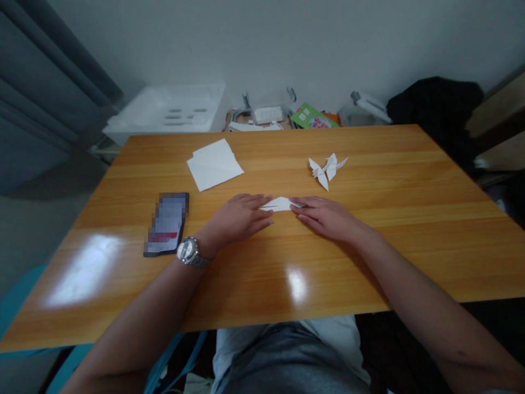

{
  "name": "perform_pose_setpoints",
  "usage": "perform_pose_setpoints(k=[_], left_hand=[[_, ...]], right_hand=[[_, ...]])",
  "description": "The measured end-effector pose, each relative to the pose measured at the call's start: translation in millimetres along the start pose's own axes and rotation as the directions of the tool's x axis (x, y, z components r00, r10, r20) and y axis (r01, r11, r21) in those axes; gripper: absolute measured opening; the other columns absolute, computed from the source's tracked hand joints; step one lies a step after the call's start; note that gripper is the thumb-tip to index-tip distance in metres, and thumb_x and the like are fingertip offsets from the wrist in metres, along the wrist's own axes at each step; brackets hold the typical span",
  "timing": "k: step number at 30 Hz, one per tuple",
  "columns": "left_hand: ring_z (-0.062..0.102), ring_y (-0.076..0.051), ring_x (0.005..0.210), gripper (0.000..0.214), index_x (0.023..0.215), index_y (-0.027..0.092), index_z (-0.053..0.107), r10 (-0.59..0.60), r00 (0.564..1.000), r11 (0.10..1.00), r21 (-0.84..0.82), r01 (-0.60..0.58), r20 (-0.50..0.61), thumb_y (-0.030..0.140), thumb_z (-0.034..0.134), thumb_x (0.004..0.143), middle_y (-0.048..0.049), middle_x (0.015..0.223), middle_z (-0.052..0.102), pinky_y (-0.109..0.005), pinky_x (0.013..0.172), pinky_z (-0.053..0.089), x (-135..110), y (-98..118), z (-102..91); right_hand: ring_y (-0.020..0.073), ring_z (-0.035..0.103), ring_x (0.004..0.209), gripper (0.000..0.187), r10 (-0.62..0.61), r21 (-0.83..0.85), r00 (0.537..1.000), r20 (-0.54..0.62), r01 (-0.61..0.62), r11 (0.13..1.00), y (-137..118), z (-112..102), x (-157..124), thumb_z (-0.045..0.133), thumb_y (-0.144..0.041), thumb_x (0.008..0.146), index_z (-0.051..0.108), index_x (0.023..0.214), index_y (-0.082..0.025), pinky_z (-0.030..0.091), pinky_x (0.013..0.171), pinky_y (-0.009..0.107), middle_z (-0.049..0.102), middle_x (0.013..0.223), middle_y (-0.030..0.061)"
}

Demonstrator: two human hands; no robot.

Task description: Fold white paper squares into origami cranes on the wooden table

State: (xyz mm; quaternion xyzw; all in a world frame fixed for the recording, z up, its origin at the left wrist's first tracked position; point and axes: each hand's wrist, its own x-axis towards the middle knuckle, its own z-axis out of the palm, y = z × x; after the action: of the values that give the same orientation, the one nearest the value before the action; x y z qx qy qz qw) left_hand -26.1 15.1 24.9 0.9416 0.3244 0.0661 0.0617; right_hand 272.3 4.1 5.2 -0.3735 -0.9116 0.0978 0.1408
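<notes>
Flat on the wooden surface [371, 273], both hands lie palm down and open, neither pinching. The left grip [237, 218] and the right grip [324, 219] meet fingertips-first on a narrow folded white paper [279, 204] between them, resting on its two ends. Light, even pressure from both sides would best keep its creases from sliding. Farther ahead lie a folded origami crane [324, 171] and a white paper sheet [214, 164]; a phone [166, 224] sits just beside the wristwatch [189, 251].
</notes>
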Motion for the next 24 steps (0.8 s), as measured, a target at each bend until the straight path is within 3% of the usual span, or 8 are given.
perform_pose_setpoints(k=[9, 13, 21, 24], left_hand=[[0.059, -0.029, 0.131, 0.041, 0.123, 0.026, 0.074, -0.088, 0.995, 0.995, 0.05, 0.09, -0.051, 0.045, 0.042, 0.106, -0.0075, 0.15, 0.057, -0.047, 0.109, 0.047, 3, 7, -0.9], [0.06, -0.031, 0.127, 0.044, 0.13, 0.02, 0.069, -0.113, 0.99, 0.987, 0.106, 0.122, -0.084, 0.047, 0.046, 0.104, -0.0118, 0.15, 0.055, -0.047, 0.108, 0.047, 3, 7, 2.5], [0.056, -0.029, 0.127, 0.05, 0.143, 0.02, 0.057, -0.015, 0.997, 0.994, 0.105, 0.023, -0.078, 0.049, 0.045, 0.104, -0.0112, 0.14, 0.061, -0.044, 0.112, 0.04, 9, 22, 11.0], [0.055, -0.029, 0.129, 0.054, 0.147, 0.019, 0.053, -0.034, 0.996, 0.995, 0.095, 0.042, -0.082, 0.052, 0.043, 0.104, -0.0127, 0.142, 0.059, -0.044, 0.113, 0.039, 9, 26, 14.6]], right_hand=[[0.029, 0.059, 0.133, 0.038, -0.011, -0.069, 1.0, 0.028, 0.013, 0.998, -1, -1, 2, 0.046, -0.029, 0.105, 0.066, 0.137, -0.018, 0.049, 0.111, 0.049, 0.058, 0.149, 0.0124], [0.0308, 0.06, 0.131, 0.04, -0.019, -0.104, 1.0, 0.018, 0.02, 0.994, -1, 1, 3, 0.049, -0.032, 0.105, 0.063, 0.139, -0.016, 0.049, 0.11, 0.05, 0.059, 0.148, 0.0145], [0.0315, 0.061, 0.127, 0.041, -0.003, -0.116, 0.999, -0.035, -0.001, 0.993, -7, 4, 7, 0.052, -0.036, 0.103, 0.063, 0.139, -0.017, 0.05, 0.107, 0.052, 0.064, 0.141, 0.0155], [0.0317, 0.062, 0.125, 0.04, -0.022, -0.084, 0.998, -0.06, 0.017, 0.996, -8, 3, 8, 0.054, -0.036, 0.103, 0.065, 0.137, -0.019, 0.05, 0.106, 0.052, 0.068, 0.137, 0.0143]])
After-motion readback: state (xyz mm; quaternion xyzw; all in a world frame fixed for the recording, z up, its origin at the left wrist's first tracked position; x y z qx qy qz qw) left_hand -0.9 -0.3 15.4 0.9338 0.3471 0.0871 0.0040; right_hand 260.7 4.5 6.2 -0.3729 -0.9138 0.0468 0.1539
